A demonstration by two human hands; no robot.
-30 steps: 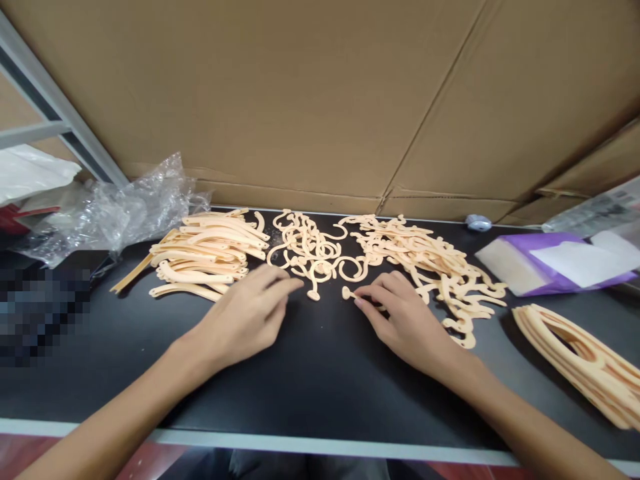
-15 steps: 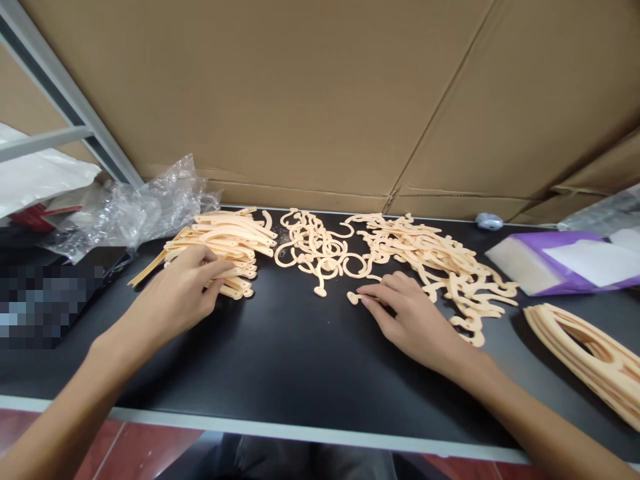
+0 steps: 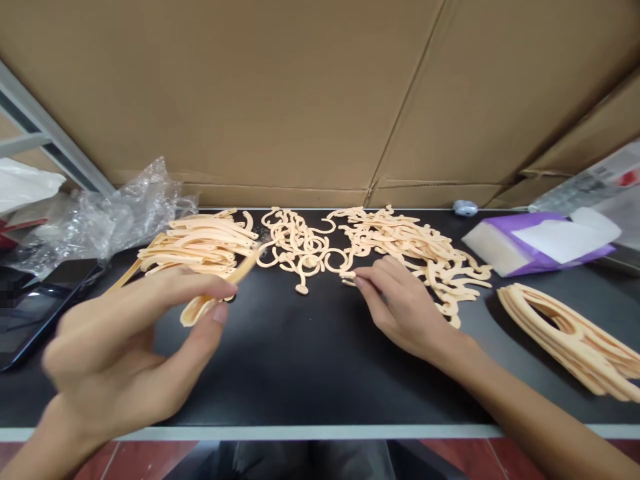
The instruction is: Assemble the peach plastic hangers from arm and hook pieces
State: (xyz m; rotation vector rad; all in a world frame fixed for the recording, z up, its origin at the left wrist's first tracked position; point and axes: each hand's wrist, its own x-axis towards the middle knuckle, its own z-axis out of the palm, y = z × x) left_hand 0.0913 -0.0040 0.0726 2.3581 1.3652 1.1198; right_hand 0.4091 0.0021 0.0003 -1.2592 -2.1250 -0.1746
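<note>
Pale orange plastic, flat and thin, makes up the curved strip (image 3: 220, 290). It is a shallow arc with a broad rounded end nearest me and a narrow end aimed at the hook pile (image 3: 300, 243). It is clear of the table (image 3: 310, 373), raised left of and nearer me than the hook pile.

My left hand (image 3: 125, 347) is blurred. It is closed to a pinch, thumb under and forefinger over the strip's broad end, with the remaining fingers loosely curled. Most of the strip projects beyond my fingertips.

My right hand (image 3: 400, 303) lies low on the table, right of and just nearer than the hook pile. Its fingers are half curled, and thumb and forefinger tips are closed on the end of one small hook piece (image 3: 347, 274). That piece rests at the near right edge of the hook pile.

- Left of the hook pile: a stack of matching strips (image 3: 200, 243), just beside it.
- Further left: crumpled clear plastic wrap (image 3: 110, 213) and a dark flat screen (image 3: 30, 313).
- Right of the hook pile: a second, looser heap of hooked parts (image 3: 415, 250), touching my right fingers.
- Well right: a purple-wrapped white pack (image 3: 540, 243) and a layered stack of looped frames (image 3: 565, 333).
- Behind the hook pile: a cardboard wall (image 3: 300, 100).
</note>
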